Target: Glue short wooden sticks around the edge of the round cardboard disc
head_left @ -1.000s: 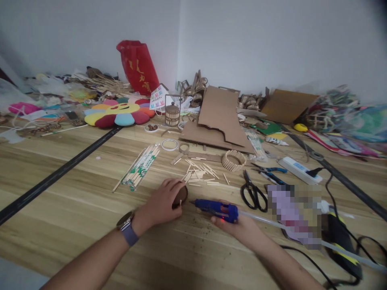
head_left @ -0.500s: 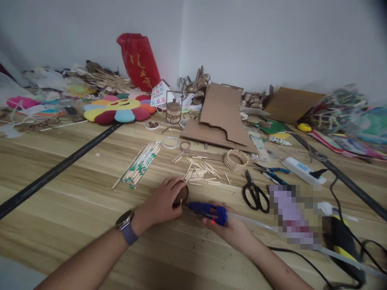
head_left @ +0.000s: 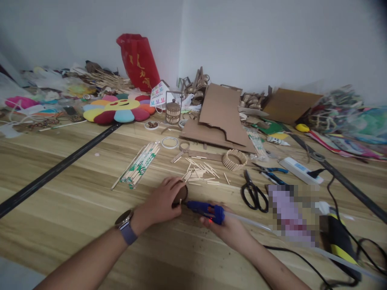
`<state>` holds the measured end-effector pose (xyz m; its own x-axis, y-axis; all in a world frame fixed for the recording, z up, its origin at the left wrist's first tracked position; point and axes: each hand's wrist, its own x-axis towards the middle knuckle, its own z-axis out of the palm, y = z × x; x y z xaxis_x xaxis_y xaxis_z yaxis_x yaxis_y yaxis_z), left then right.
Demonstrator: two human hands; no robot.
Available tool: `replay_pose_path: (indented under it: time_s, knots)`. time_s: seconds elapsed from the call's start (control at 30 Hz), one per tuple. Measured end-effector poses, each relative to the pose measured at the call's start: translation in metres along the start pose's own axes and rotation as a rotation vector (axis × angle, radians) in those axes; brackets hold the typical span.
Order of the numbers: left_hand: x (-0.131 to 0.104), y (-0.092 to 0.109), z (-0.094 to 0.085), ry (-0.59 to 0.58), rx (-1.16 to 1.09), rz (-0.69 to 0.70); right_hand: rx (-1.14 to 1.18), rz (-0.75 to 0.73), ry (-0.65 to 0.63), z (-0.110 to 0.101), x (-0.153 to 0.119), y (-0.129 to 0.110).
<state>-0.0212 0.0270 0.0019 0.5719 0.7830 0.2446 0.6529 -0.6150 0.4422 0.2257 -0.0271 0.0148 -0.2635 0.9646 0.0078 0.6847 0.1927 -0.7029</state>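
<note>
My left hand (head_left: 163, 200), with a watch on its wrist, grips a small round brown cardboard piece (head_left: 181, 194) with a ridged edge. A short pale stick end shows by the thumb, at the near side of the piece. Wrapped round a blue hot glue gun (head_left: 206, 211) is my right hand (head_left: 222, 227); the gun's small red light is lit. Its nozzle points left and sits close to the cardboard piece; whether they touch I cannot tell. A long clear glue stick (head_left: 250, 221) runs out of the gun's back to the right.
Short cut sticks (head_left: 201, 171) lie just beyond my hands, beside a ring of sticks (head_left: 234, 160). Bagged sticks (head_left: 140, 165) are to the left. Scissors (head_left: 254, 193), pliers (head_left: 273, 174) and a power strip (head_left: 300, 170) with a cord lie right. Cardboard sheets (head_left: 220, 114) stand behind.
My right hand and the glue gun have shifted very slightly left, nearer the cardboard piece. My left hand keeps its hold in nearly the same place.
</note>
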Motion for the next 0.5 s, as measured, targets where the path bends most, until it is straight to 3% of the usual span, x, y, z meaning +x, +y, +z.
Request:
replay_pose_path:
  time_s: [0.5]
  knots:
    - [-0.0005,-0.0015,0.0019,0.016,-0.015,-0.002,-0.034,-0.06,0.037,0.0034,0.0007,0.0002]
